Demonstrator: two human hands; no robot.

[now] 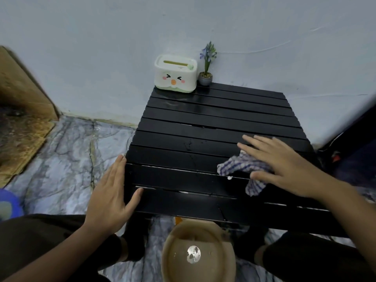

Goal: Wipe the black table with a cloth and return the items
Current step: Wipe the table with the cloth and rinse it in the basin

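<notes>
A black slatted table point(203, 123) stands against the wall. My right hand point(284, 165) lies flat with spread fingers on a blue-and-white striped cloth point(244, 169), pressing it onto the table's near right part. My left hand point(114, 192) rests open against the table's near left edge, thumb on the top. A white tissue box with a cartoon face point(176, 74) and a small potted purple flower point(206, 66) stand at the table's far left corner. A small white speck point(230, 177) lies beside the cloth.
A tan bin point(173, 259) with a crumpled scrap inside sits on the marble floor below the table's near edge, between my knees. Brown cardboard point(24, 119) leans at the left wall. A dark object point(354, 143) stands to the right of the table.
</notes>
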